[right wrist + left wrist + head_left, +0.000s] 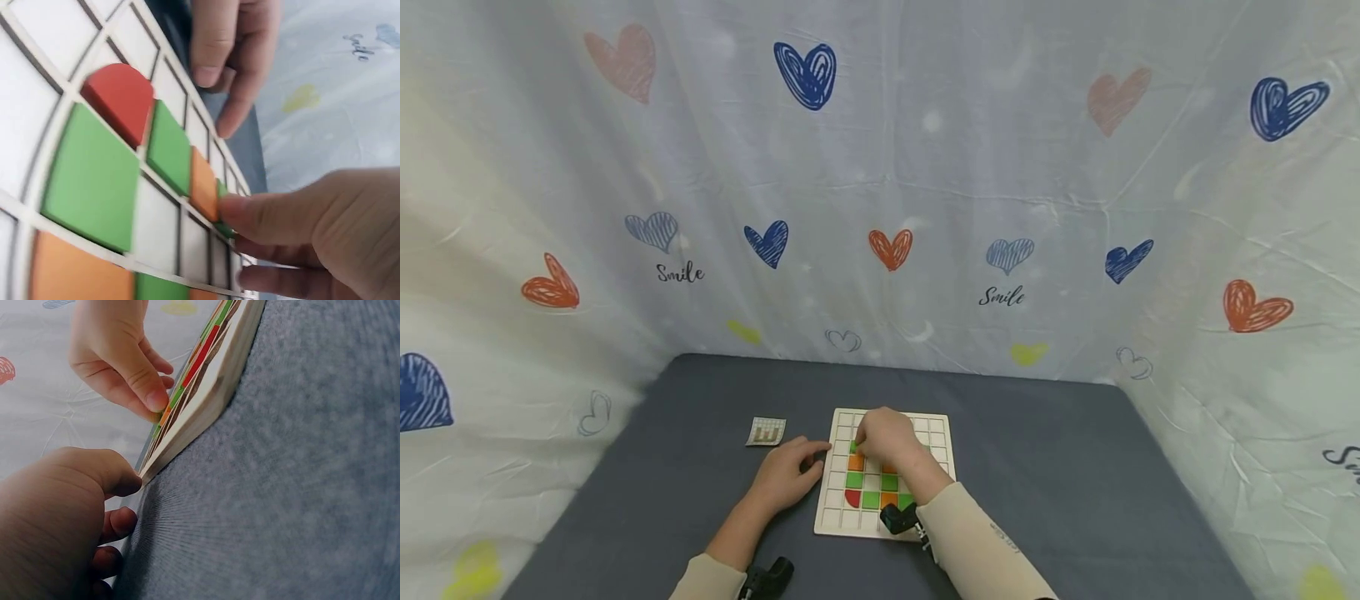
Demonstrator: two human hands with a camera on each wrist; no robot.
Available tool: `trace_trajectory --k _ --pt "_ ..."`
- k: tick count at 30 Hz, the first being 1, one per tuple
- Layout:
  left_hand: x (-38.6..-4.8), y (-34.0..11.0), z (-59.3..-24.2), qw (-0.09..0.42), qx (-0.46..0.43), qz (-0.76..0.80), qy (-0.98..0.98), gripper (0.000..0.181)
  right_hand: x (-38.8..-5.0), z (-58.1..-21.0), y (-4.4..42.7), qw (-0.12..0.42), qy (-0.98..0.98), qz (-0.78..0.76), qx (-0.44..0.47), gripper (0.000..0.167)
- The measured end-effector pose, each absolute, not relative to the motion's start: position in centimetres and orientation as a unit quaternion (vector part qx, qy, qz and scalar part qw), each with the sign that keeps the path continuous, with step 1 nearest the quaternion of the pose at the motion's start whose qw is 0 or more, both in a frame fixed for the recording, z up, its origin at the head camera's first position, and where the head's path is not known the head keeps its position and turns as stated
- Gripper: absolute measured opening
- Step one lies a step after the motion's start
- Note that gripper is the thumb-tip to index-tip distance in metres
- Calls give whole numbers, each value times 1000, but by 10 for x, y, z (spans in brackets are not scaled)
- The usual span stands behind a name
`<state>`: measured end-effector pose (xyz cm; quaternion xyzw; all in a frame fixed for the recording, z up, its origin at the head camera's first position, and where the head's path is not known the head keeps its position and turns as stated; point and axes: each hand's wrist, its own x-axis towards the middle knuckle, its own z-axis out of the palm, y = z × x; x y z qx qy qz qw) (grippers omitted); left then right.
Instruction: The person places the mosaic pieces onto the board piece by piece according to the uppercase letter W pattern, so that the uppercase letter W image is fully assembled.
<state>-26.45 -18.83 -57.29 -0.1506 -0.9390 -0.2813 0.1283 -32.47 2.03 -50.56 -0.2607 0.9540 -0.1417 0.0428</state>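
A pale wooden grid board lies on the dark grey tabletop, with green, orange and red tiles in some of its squares. My right hand reaches over the board's left columns. Its thumb and fingertips pinch a small green tile, which they partly hide, at the end of a row. Before it in that row come an orange tile, a green tile and a red rounded tile. Beside the board's left edge rests my left hand, fingers loosely bent, one fingertip touching the rim.
A small printed card lies on the table left of the board. Black wrist cameras sit on both wrists. Behind the table hangs a white curtain printed with hearts.
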Motion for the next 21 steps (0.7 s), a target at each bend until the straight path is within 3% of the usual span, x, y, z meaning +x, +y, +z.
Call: trace_trajectory --k 10,18,21 --pt "-263 -184 -577 126 -161 -289 -935 28 -303 -510 44 -9 955 -201 -219 11" --pt "-269 -182 -579 104 -123 -306 -938 29 -272 -522 106 -109 947 -268 -142 15" --pt "-272 -188 -576 124 -94 -290 -944 31 -270 -528 122 -188 936 -272 -119 15"
